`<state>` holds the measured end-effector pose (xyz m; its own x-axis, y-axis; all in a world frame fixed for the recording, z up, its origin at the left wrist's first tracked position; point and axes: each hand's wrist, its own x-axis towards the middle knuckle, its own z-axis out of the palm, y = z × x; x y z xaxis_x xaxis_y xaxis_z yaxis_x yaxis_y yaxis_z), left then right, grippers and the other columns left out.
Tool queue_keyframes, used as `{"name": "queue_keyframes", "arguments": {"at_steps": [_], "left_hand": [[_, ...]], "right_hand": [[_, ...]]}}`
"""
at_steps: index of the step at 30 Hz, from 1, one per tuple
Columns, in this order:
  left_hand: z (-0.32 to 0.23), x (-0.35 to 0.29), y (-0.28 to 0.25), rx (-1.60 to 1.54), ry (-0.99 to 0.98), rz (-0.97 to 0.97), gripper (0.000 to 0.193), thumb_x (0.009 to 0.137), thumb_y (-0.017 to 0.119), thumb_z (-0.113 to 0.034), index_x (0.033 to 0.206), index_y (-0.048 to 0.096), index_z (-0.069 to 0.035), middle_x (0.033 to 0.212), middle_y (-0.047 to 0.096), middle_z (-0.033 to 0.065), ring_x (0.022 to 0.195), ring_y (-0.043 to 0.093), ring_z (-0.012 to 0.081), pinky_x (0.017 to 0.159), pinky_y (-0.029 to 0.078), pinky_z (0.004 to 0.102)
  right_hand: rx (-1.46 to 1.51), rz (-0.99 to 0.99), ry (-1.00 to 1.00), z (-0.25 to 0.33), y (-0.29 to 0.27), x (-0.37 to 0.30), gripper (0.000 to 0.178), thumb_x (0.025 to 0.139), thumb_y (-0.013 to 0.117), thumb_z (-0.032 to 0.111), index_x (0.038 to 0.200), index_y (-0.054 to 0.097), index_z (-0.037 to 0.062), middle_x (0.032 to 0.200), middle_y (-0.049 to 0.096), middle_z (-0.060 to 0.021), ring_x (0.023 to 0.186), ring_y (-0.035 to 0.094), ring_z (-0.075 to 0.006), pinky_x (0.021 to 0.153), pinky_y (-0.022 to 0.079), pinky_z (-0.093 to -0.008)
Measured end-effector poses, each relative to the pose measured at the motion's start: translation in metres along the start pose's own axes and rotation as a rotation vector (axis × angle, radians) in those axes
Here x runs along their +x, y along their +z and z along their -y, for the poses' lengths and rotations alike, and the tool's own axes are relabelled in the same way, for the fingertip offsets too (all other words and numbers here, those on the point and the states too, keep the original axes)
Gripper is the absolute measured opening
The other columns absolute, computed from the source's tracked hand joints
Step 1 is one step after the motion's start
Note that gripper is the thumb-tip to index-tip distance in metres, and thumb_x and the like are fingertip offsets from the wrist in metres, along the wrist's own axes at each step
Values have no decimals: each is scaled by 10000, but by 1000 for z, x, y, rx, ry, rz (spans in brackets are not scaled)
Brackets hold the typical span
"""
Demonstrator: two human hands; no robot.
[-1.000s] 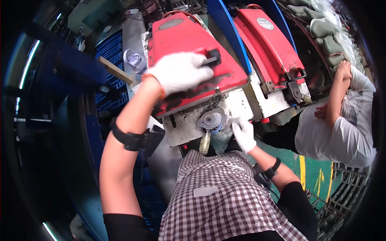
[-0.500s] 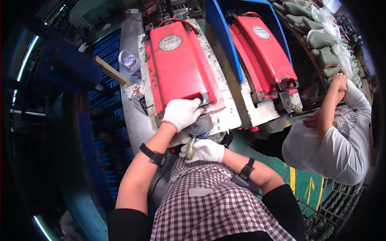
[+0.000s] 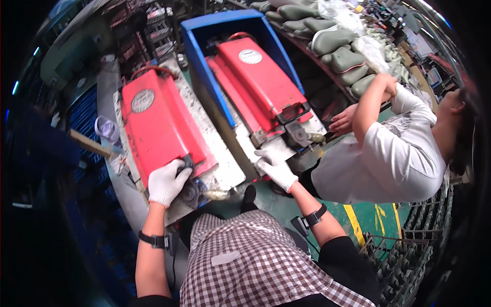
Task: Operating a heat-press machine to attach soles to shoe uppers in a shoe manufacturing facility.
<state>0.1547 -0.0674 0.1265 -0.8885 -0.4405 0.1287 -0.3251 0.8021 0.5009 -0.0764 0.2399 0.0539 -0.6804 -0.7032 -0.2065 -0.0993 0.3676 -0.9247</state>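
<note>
Left hand (image 3: pixel 166 183) gripped black handle (image 3: pixel 188 161) of red cover (image 3: pixel 156 128), centre-left of frame; right hand (image 3: pixel 276 172), near mid-frame, was loosely spread.

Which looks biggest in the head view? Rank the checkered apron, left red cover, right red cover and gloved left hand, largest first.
1. Checkered apron
2. Left red cover and right red cover: too alike to rank
3. Gloved left hand

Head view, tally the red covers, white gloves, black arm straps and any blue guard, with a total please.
Red covers: 2
White gloves: 2
Black arm straps: 2
Blue guard: 1
Total: 7
</note>
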Motion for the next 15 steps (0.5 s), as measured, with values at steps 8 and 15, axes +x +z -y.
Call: {"name": "queue_keyframes", "arguments": {"at_steps": [8, 15], "left_hand": [[-12, 0, 58, -775, -182, -582, 130, 986, 660, -38, 1096, 725, -16, 890, 740, 105, 793, 726, 187, 764, 580, 310], [-162, 76, 81, -482, 301, -268, 215, 874, 744, -79, 1088, 740, -59, 990, 744, 135, 905, 738, 301, 824, 586, 397]], "right_hand": [[-886, -789, -65, 6, -155, 33, 333, 969, 647, 375, 1129, 759, 105, 1123, 733, -161, 1119, 657, -387, 991, 501, -520], [-839, -600, 191, -52, -181, 45, 487, 1014, 492, 456, 1035, 793, 74, 1096, 752, -218, 1064, 706, -411, 942, 544, -521]]}}
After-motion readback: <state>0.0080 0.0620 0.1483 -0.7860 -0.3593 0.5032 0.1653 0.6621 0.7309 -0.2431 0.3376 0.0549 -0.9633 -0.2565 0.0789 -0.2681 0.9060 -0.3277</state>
